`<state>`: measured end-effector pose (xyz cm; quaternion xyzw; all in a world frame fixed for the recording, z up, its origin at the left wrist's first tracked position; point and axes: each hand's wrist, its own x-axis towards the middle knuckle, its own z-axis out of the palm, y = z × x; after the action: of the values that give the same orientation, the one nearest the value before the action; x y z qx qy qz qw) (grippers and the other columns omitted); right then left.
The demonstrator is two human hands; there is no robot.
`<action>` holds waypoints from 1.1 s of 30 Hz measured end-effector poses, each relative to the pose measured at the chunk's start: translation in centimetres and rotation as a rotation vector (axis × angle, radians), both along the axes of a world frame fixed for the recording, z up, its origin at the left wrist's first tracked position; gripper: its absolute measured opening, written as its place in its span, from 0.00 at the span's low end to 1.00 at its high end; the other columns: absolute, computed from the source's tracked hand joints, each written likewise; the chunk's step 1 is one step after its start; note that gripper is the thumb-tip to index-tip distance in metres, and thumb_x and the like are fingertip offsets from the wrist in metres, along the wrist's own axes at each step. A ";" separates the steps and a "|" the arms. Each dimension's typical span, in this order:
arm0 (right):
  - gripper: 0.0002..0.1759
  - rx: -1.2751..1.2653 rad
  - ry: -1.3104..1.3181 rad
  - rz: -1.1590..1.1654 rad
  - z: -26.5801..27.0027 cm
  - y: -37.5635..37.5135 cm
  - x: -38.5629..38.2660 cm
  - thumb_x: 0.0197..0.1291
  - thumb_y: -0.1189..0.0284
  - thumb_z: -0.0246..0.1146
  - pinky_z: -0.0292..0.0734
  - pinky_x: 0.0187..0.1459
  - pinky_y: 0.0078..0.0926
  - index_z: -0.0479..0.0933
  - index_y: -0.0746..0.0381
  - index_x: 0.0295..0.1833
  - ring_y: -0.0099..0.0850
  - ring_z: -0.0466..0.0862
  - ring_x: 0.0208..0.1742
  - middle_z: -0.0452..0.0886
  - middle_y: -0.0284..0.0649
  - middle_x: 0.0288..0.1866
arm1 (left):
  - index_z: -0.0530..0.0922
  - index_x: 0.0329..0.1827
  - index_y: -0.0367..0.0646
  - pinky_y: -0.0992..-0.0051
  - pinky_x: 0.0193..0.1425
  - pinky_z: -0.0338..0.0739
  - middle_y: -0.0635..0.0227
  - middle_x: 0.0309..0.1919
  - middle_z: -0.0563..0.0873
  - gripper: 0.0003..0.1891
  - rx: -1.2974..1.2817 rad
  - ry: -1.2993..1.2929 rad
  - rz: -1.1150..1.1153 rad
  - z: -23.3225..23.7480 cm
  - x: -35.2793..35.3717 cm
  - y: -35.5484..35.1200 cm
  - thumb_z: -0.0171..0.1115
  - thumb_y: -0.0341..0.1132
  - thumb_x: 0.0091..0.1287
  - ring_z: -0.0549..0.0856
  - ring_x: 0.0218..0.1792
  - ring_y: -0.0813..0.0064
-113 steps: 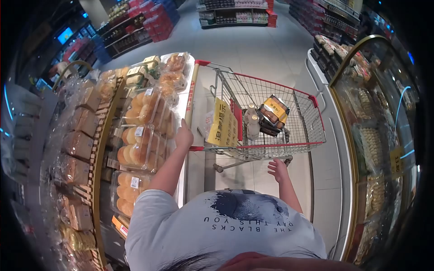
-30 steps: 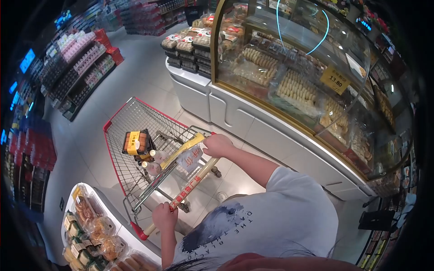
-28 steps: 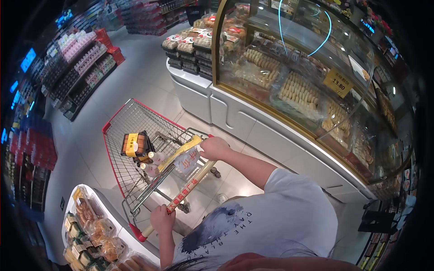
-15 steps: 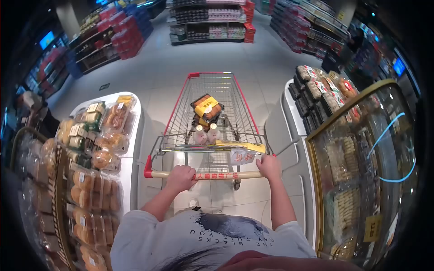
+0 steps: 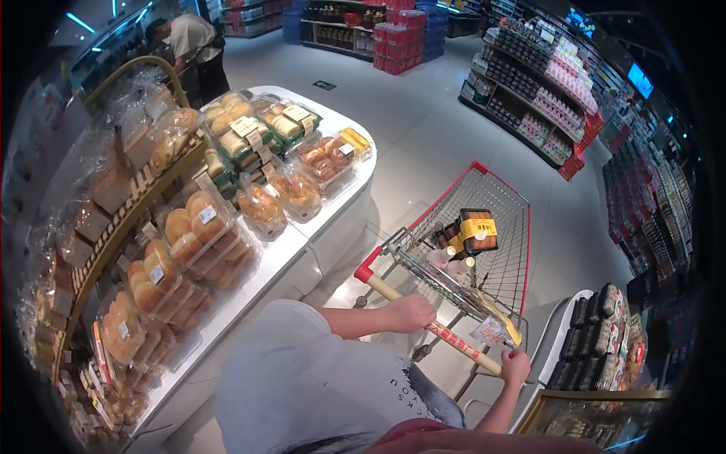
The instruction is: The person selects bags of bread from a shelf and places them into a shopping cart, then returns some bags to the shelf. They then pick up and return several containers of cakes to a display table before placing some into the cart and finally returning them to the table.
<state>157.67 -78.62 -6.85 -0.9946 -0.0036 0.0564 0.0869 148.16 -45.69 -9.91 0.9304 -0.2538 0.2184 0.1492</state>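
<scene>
My left hand (image 5: 411, 313) is closed around the beige shopping cart handle (image 5: 457, 342), left of its red lettering. At the handle's right end, my right hand (image 5: 516, 367) is closed on the bar, close to a yellow and clear plastic packet (image 5: 495, 325). The wire shopping cart (image 5: 522, 261) has red edging and stands angled in front of me. Inside it lies a dark tray of browned baked goods (image 5: 479, 230) with a yellow band, partly over another pack. Two small pale-capped bottles (image 5: 458, 267) sit nearer the handle; their lower parts are hard to see.
To the left, a white display counter (image 5: 291, 246) carries packaged buns (image 5: 200, 227) and bread. Black trays of food (image 5: 601, 325) sit on a counter at the right. Stocked shelves (image 5: 529, 98) stand ahead across the tiled floor (image 5: 393, 113). A person (image 5: 198, 49) bends over at the far left.
My view has swung to the left, so the cart now appears further right and tilted. The bread counter fills more of the view. Both hands stay on the handle.
</scene>
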 end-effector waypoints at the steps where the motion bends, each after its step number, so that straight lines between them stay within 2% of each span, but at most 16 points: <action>1: 0.17 -0.004 -0.006 0.009 -0.3 0.3 0.9 0.42 0.62 0.66 0.73 0.32 0.38 0.74 0.65 0.20 0.45 0.78 0.27 0.76 0.49 0.21 | 0.70 0.22 0.46 0.73 0.30 0.69 0.72 0.21 0.73 0.12 -0.005 0.006 0.002 -0.2 0.8 0.4 0.64 0.41 0.43 0.75 0.25 0.72; 4: 0.16 -0.010 0.021 0.017 -0.7 0.9 3.3 0.41 0.62 0.66 0.73 0.32 0.38 0.74 0.65 0.20 0.46 0.78 0.26 0.76 0.49 0.21 | 0.71 0.25 0.46 0.72 0.32 0.69 0.72 0.21 0.73 0.12 -0.043 0.151 -0.047 0.6 2.9 1.3 0.63 0.42 0.48 0.75 0.27 0.71; 7: 0.15 -0.015 0.010 0.050 -1.5 1.4 5.5 0.41 0.62 0.65 0.73 0.31 0.38 0.75 0.64 0.20 0.45 0.78 0.26 0.76 0.47 0.19 | 0.73 0.28 0.46 0.69 0.34 0.69 0.72 0.22 0.74 0.11 -0.127 0.379 -0.212 2.4 4.9 3.9 0.60 0.43 0.55 0.76 0.28 0.69; 10: 0.16 0.000 0.030 0.076 -1.8 1.9 7.4 0.42 0.63 0.65 0.72 0.30 0.38 0.74 0.65 0.20 0.45 0.77 0.24 0.75 0.47 0.18 | 0.74 0.27 0.45 0.67 0.38 0.69 0.69 0.23 0.75 0.14 -0.163 0.233 -0.054 3.9 7.1 7.4 0.57 0.47 0.59 0.77 0.31 0.66; 13: 0.17 -0.008 0.053 0.105 -2.3 2.1 9.1 0.42 0.63 0.65 0.70 0.29 0.39 0.72 0.66 0.19 0.44 0.76 0.23 0.74 0.47 0.17 | 0.75 0.22 0.43 0.67 0.35 0.71 0.66 0.20 0.77 0.20 -0.216 0.265 0.239 3.5 8.1 10.8 0.54 0.52 0.59 0.78 0.28 0.63; 16: 0.17 0.000 0.082 0.145 -1.2 3.7 10.3 0.43 0.64 0.65 0.70 0.29 0.39 0.71 0.67 0.19 0.45 0.75 0.22 0.74 0.48 0.17 | 0.76 0.18 0.43 0.65 0.28 0.72 0.64 0.15 0.77 0.25 0.072 0.729 0.410 5.0 7.8 11.2 0.50 0.56 0.60 0.79 0.23 0.60; 17: 0.17 0.008 0.092 0.167 -1.2 3.7 10.9 0.43 0.64 0.65 0.70 0.30 0.40 0.72 0.68 0.20 0.45 0.75 0.23 0.74 0.48 0.18 | 0.78 0.17 0.44 0.62 0.23 0.72 0.63 0.14 0.78 0.25 -0.070 0.514 0.403 2.8 8.3 11.0 0.48 0.55 0.59 0.79 0.19 0.58; 19: 0.17 0.007 0.101 0.206 -1.7 3.5 12.6 0.44 0.63 0.65 0.70 0.30 0.37 0.72 0.67 0.23 0.42 0.76 0.23 0.76 0.48 0.19 | 0.79 0.18 0.44 0.62 0.24 0.73 0.62 0.15 0.78 0.24 -0.057 0.566 0.479 3.5 9.1 10.7 0.49 0.54 0.59 0.80 0.21 0.58; 21: 0.18 -0.010 0.122 0.229 -3.2 2.3 14.3 0.46 0.61 0.66 0.72 0.31 0.32 0.74 0.66 0.28 0.36 0.77 0.24 0.78 0.47 0.22 | 0.79 0.20 0.43 0.60 0.26 0.74 0.62 0.16 0.79 0.22 -0.049 0.593 0.523 3.4 9.8 10.2 0.51 0.53 0.57 0.80 0.23 0.58; 24: 0.21 0.172 0.237 0.230 -11.8 -3.3 21.3 0.47 0.58 0.65 0.74 0.35 0.31 0.76 0.65 0.38 0.34 0.79 0.28 0.81 0.44 0.28 | 0.80 0.21 0.43 0.59 0.26 0.74 0.61 0.16 0.80 0.21 -0.039 0.582 0.571 2.3 11.3 9.1 0.52 0.53 0.55 0.81 0.23 0.58; 26: 0.21 0.047 0.240 0.355 -10.3 -2.5 22.7 0.50 0.56 0.63 0.74 0.38 0.33 0.78 0.64 0.39 0.38 0.80 0.32 0.81 0.47 0.31 | 0.80 0.22 0.45 0.60 0.27 0.74 0.62 0.17 0.80 0.19 -0.041 0.598 0.620 2.1 12.2 8.2 0.54 0.52 0.53 0.81 0.24 0.58; 29: 0.22 -0.118 0.230 0.532 -3.4 0.2 21.0 0.54 0.53 0.59 0.75 0.42 0.37 0.80 0.63 0.40 0.45 0.81 0.38 0.81 0.50 0.37 | 0.81 0.23 0.49 0.60 0.26 0.73 0.64 0.18 0.80 0.14 -0.070 0.541 0.702 2.1 13.1 6.6 0.55 0.49 0.52 0.81 0.24 0.59; 30: 0.23 -0.170 0.228 0.584 -3.1 0.6 21.1 0.55 0.52 0.58 0.75 0.44 0.38 0.81 0.63 0.40 0.47 0.81 0.40 0.81 0.52 0.39 | 0.81 0.23 0.49 0.60 0.26 0.73 0.64 0.18 0.80 0.14 -0.073 0.530 0.723 1.9 13.6 6.1 0.55 0.49 0.51 0.81 0.24 0.59; 31: 0.22 -0.192 0.179 0.808 -5.2 -0.8 22.7 0.57 0.54 0.56 0.75 0.43 0.39 0.80 0.65 0.38 0.47 0.81 0.39 0.80 0.53 0.38 | 0.81 0.23 0.49 0.60 0.25 0.73 0.64 0.18 0.80 0.14 -0.073 0.525 0.739 1.4 13.8 5.6 0.55 0.48 0.51 0.81 0.24 0.59; 33: 0.22 -0.318 0.162 1.011 -9.6 -3.1 27.0 0.57 0.56 0.55 0.75 0.42 0.40 0.80 0.65 0.38 0.47 0.81 0.38 0.81 0.52 0.38 | 0.80 0.22 0.49 0.60 0.25 0.72 0.64 0.17 0.80 0.14 -0.088 0.488 0.797 1.3 14.3 4.7 0.55 0.49 0.50 0.80 0.23 0.60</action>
<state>184.63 -81.72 -16.49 -0.8622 -0.4668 0.1676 -0.1029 162.49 -40.98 -8.62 0.9723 0.1753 0.0441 0.1484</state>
